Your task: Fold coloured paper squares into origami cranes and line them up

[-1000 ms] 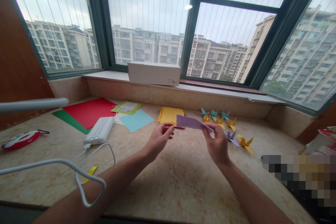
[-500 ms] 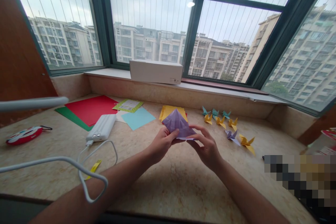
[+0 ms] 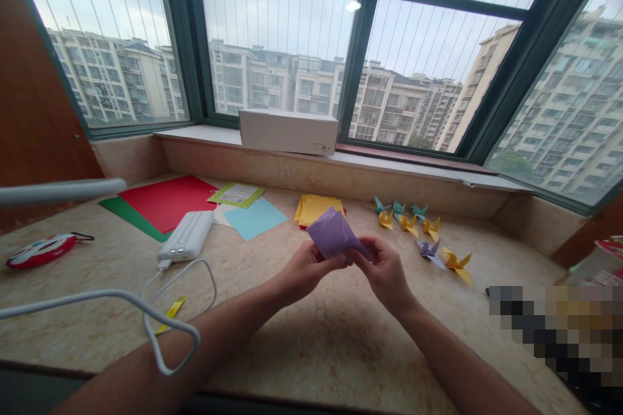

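Note:
A folded sheet of purple origami paper [image 3: 331, 232] is held above the counter, tilted, with creases across its face. My left hand [image 3: 311, 270] grips its lower left side, the thumb pointing toward the lower corner. At the right corner my right hand [image 3: 382, 266] pinches the paper between thumb and fingers. Behind the purple piece lies a stack of yellow paper [image 3: 316, 209], with a bit of red showing under it. To the right stand several folded paper cranes: teal ones [image 3: 399, 209], yellow ones [image 3: 409, 227] and a purple crane [image 3: 429, 251].
On the left lie red sheets [image 3: 170, 207], a light blue sheet [image 3: 257, 218] and a white power bank [image 3: 187, 237] with a looping white cable [image 3: 117, 295]. A red and white pouch [image 3: 43, 251] is at far left. A white box [image 3: 288, 132] stands on the windowsill.
The purple paper has gone from a pointed, partly opened shape to a flatter diamond. My right fingers have closed in on its right corner, and my left thumb has slid lower.

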`<state>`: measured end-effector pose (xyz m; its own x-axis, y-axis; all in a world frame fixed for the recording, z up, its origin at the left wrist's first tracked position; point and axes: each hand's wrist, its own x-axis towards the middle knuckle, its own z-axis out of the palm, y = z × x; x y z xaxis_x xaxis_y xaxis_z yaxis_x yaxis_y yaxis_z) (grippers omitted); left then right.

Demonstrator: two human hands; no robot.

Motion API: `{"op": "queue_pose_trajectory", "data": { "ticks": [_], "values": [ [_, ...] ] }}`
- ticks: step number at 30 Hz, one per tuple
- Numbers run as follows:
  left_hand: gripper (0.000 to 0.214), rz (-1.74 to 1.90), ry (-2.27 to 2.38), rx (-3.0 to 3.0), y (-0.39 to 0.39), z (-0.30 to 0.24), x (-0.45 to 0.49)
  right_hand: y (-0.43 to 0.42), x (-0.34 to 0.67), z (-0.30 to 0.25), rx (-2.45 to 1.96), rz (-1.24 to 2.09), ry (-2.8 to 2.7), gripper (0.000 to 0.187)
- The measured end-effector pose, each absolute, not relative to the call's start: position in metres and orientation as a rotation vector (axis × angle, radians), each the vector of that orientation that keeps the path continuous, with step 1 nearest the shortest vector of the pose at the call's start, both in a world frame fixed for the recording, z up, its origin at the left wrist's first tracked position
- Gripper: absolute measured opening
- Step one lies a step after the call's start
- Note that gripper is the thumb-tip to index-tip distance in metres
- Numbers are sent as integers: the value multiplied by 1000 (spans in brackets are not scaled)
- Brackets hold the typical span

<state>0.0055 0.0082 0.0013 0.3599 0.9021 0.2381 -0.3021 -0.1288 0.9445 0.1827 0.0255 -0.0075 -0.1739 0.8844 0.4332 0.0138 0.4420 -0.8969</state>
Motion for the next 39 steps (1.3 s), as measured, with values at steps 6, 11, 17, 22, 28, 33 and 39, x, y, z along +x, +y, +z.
{"op": "queue_pose_trajectory", "data": {
  "ticks": [6, 11, 17, 22, 28, 33, 39],
  "values": [
    [34, 1231, 617, 1205, 10, 3, 6, 26, 184, -3, -828, 1054, -1519, 39],
    [38, 1234, 663, 1176, 9, 7, 5, 26, 187, 0, -894, 1114, -1519, 38],
    [37, 1190, 795, 1232, 10, 6, 3, 30, 190, -1, -911, 1100, -1526, 38],
    [35, 1167, 707, 1267, 6, 8, 0, 35, 194, -10, -927, 860, -1678, 33],
    [54, 1144, 429, 1169, 3, 8, 1, 34, 199, -7, -892, 474, -1889, 20],
    [34, 1280, 698, 1164, 9, 3, 4, 36, 203, -7, -822, 148, -2058, 33],
    [54, 1400, 766, 1085, 11, 9, 1, 30, 206, -3, -687, -16, -2207, 34]
  ]
}}
